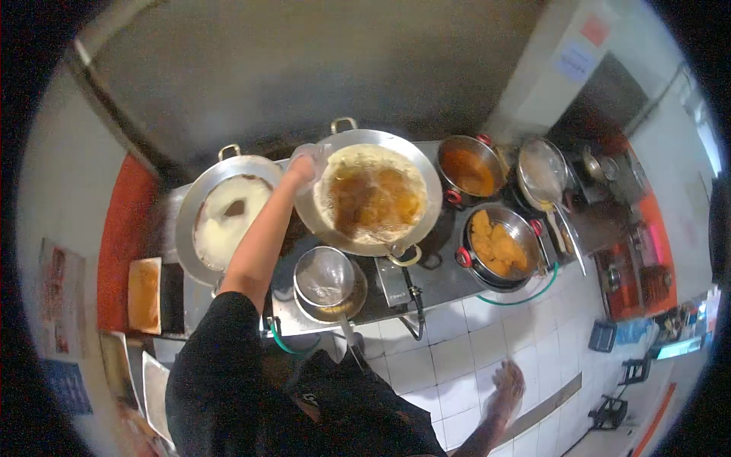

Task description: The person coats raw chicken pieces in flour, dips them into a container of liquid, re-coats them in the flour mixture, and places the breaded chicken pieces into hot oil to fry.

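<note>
My left hand (306, 164), in a thin clear plastic glove, reaches over the left rim of a large wok (429, 164) full of bubbling oil. Its fingers are blurred under the glove, so I cannot tell what they hold, if anything. Browned pieces of food are frying in the foamy oil (373, 194). Low on the right, over the floor, my right hand (506, 390) is slightly blurred, with its fingers apart and nothing visible in them. A wire-mesh strainer (324, 276) rests on a pan in front of the wok, handle toward me.
On the left, a second wok (186, 228) holds pale foaming oil. To the right stand a pot of orange-brown liquid (468, 171), a pot of golden fried pieces (499, 244) and a pan with a long-handled strainer (542, 171). A green hose (521, 301) hangs along the counter's front.
</note>
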Available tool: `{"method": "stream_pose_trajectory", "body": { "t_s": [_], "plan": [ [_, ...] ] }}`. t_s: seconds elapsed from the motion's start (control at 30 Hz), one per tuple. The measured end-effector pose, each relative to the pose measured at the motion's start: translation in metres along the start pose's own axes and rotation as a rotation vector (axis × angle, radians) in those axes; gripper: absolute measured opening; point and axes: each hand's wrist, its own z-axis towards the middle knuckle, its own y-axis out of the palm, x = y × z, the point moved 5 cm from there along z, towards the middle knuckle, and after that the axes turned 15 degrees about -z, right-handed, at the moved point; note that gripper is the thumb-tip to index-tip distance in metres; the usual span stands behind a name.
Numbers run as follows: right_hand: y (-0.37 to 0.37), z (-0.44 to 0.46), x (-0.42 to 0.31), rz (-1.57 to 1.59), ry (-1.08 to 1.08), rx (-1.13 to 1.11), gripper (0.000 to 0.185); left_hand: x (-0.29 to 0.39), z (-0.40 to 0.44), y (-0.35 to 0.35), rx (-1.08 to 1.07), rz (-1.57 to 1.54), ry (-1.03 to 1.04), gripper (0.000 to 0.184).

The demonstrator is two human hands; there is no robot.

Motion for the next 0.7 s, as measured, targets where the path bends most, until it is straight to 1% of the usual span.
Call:
{"method": "stream_pose_trajectory", "body": {
  "t_s": [0.03, 0.07, 0.13, 0.2, 0.27, 0.33, 0.37, 0.4, 0.43, 0.47, 0.53, 0.57, 0.6, 0.67, 0.7],
  "plan": [
    [0.023, 0.009, -0.014, 0.0, -0.124, -0.043, 0.037, 0.024, -0.031, -0.034, 0.061, -0.11, 0.025, 0.032],
    [0.049, 0.015, -0.029, -0.001, -0.248, -0.09, 0.039, 0.034, -0.06, -0.06, 0.126, -0.219, 0.048, 0.035],
    [0.119, 0.005, -0.09, -0.037, -0.389, -0.306, 0.04, 0.011, -0.104, -0.1, 0.189, -0.229, 0.023, 0.039],
    [0.192, -0.017, -0.145, 0.004, -0.457, -0.562, 0.042, -0.004, -0.164, -0.137, 0.258, -0.274, -0.005, 0.04],
    [0.256, -0.048, -0.159, 0.155, -0.316, -0.876, 0.045, -0.005, -0.241, -0.177, 0.347, -0.35, -0.037, 0.039],
    [0.313, -0.103, -0.173, 0.285, -0.174, -1.111, 0.047, -0.015, -0.312, -0.205, 0.331, -0.381, -0.113, 0.037],
    [0.338, -0.135, -0.176, 0.305, -0.152, -1.233, 0.047, -0.023, -0.345, -0.219, 0.331, -0.398, -0.15, 0.037],
    [0.359, -0.166, -0.175, 0.324, -0.124, -1.355, 0.048, -0.04, -0.378, -0.232, 0.449, -0.32, -0.025, 0.034],
    [0.382, -0.194, -0.168, 0.315, -0.092, -1.491, 0.048, -0.058, -0.412, -0.247, 0.478, -0.237, -0.108, 0.033],
    [0.405, -0.226, -0.155, 0.263, 0.062, -1.615, 0.052, -0.074, -0.446, -0.26, 0.502, -0.156, -0.194, 0.033],
    [0.426, -0.296, -0.149, 0.268, 0.155, -1.885, 0.057, -0.104, -0.516, -0.272, 0.698, -0.487, -0.271, 0.037],
    [0.439, -0.326, -0.132, 0.248, 0.136, -2.009, 0.062, -0.119, -0.552, -0.275, 0.803, -0.653, -0.292, 0.04],
    [0.448, -0.361, -0.122, 0.196, 0.154, -2.121, 0.065, -0.14, -0.584, -0.278, 0.76, -0.829, -0.331, 0.053],
    [0.45, -0.437, -0.118, 0.091, 0.228, -2.25, 0.069, -0.112, -0.63, -0.295, 0.896, -1.35, -0.177, 0.055],
    [0.456, -0.469, -0.106, 0.046, 0.292, -2.342, 0.071, -0.129, -0.653, -0.294, 0.952, -1.501, -0.207, 0.059]
  ]
}}
